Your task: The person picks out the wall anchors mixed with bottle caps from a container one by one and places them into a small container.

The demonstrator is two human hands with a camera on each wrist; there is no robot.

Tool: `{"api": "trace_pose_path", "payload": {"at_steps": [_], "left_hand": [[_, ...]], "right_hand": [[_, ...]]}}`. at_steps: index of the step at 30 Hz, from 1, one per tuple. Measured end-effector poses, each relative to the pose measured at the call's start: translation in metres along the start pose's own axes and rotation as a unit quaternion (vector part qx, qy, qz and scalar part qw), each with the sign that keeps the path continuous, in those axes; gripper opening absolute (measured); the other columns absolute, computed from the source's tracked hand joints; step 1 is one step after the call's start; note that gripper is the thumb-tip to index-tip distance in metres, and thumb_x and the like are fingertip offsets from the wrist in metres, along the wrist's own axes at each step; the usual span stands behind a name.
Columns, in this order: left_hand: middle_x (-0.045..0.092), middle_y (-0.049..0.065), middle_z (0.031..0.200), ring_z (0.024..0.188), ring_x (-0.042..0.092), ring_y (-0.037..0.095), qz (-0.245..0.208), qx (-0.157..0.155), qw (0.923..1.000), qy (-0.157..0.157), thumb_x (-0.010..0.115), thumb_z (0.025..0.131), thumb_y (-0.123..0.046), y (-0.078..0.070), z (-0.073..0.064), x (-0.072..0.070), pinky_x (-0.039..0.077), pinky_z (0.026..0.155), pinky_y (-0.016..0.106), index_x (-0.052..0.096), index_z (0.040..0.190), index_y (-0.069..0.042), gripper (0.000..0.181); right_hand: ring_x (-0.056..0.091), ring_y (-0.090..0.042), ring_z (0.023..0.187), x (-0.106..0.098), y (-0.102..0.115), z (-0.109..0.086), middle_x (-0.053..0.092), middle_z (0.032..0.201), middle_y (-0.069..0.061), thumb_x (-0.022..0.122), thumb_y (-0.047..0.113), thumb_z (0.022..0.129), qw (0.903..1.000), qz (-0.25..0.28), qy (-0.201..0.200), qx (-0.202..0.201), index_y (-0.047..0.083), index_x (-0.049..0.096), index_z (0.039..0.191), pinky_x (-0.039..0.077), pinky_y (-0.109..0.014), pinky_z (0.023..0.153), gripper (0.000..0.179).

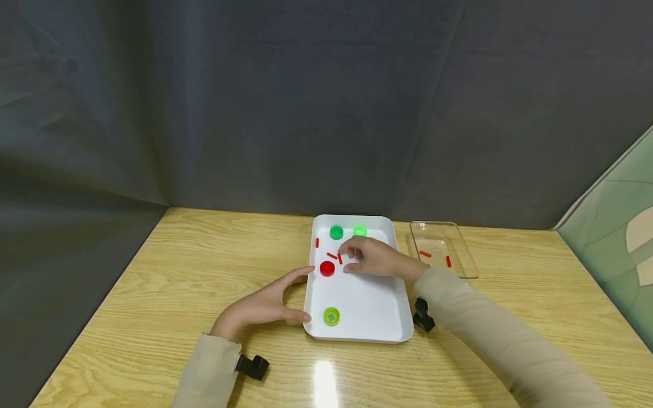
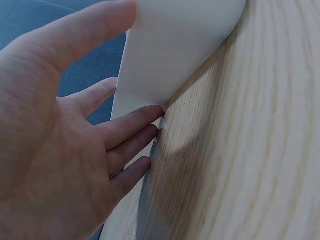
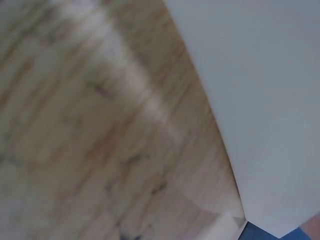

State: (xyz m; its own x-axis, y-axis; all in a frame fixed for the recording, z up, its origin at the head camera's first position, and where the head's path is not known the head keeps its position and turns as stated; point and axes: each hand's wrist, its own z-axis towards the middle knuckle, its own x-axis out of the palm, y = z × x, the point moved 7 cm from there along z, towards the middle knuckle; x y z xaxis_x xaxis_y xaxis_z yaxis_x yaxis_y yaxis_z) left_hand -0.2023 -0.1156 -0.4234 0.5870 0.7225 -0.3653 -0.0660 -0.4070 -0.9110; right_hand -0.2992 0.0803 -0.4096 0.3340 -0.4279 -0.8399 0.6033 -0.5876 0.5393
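A white tray (image 1: 367, 317) lies on the wooden table. My left hand (image 1: 265, 306) touches its left wall with fingers spread; in the left wrist view this hand (image 2: 65, 145) has thumb and fingertips against the wall. Over the tray's middle is my right hand (image 1: 374, 258), thumb and index finger bent and apart. Close to its fingertips lie two short red sticks, one red stick (image 1: 339, 259) nearest, another red stick (image 1: 331, 256) left of it. A round red piece (image 1: 327, 268) sits just below them. Whether the hidden fingers hold anything does not show.
Also in the tray are a dark green round piece (image 1: 336, 232), a bright green one (image 1: 360, 230), a yellow-green one (image 1: 331, 316) and a red stick (image 1: 317, 242). To the right, a clear container (image 1: 461, 249) holds two red sticks. A dark curtain (image 1: 306, 113) hangs behind.
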Motion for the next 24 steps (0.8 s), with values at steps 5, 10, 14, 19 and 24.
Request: {"api": "trace_pose_path", "payload": {"at_steps": [5,10,14,19,24], "left_hand": [[0.035,0.012,0.155,0.144,0.026,0.03,-0.004,0.0,1.0,-0.001,0.082,0.083,-0.023,0.0009,0.0003,0.0004,0.016,0.115,0.059,0.028,0.156,-0.023,0.091],[0.035,0.011,0.155,0.145,0.026,0.029,-0.002,-0.002,1.0,0.0,0.082,0.082,-0.024,0.0015,0.0008,0.0006,0.015,0.116,0.06,0.028,0.156,-0.024,0.091],[0.034,0.011,0.155,0.145,0.025,0.029,-0.002,-0.004,1.0,-0.002,0.082,0.083,-0.024,0.0018,0.0007,0.0001,0.015,0.116,0.06,0.028,0.156,-0.025,0.091],[0.034,0.012,0.155,0.145,0.025,0.03,-0.003,-0.004,1.0,-0.003,0.081,0.083,-0.023,0.0022,0.001,0.0004,0.014,0.115,0.06,0.028,0.156,-0.024,0.09],[0.034,0.013,0.155,0.145,0.025,0.031,-0.003,-0.008,1.0,-0.004,0.081,0.083,-0.022,0.0027,0.0018,0.0007,0.014,0.116,0.06,0.028,0.157,-0.024,0.091]], "right_hand": [[0.048,-0.01,0.075,0.0028,0.0016,0.0022,0.057,0.086,0.0,0.081,0.02,0.085,0.9999,-0.011,0.004,0.002,0.007,0.069,0.113,0.044,-0.025,0.069,0.033],[0.048,-0.01,0.073,0.0025,0.0056,0.0025,0.057,0.085,0.0,0.08,0.019,0.086,0.9997,-0.023,-0.004,-0.008,0.009,0.07,0.108,0.044,-0.025,0.068,0.026],[0.047,-0.009,0.072,0.0033,0.0055,0.0031,0.056,0.084,0.001,0.079,0.02,0.087,0.9992,-0.037,-0.008,-0.012,0.012,0.07,0.106,0.044,-0.025,0.067,0.023],[0.047,-0.008,0.072,0.0062,0.0027,0.0044,0.055,0.083,0.004,0.077,0.024,0.088,0.9983,-0.058,-0.005,-0.005,0.015,0.07,0.105,0.044,-0.025,0.067,0.021],[0.048,-0.008,0.074,0.0069,0.0006,0.0041,0.055,0.084,0.006,0.077,0.025,0.088,0.9981,-0.061,-0.006,0.004,0.015,0.07,0.105,0.045,-0.026,0.068,0.021]]}}
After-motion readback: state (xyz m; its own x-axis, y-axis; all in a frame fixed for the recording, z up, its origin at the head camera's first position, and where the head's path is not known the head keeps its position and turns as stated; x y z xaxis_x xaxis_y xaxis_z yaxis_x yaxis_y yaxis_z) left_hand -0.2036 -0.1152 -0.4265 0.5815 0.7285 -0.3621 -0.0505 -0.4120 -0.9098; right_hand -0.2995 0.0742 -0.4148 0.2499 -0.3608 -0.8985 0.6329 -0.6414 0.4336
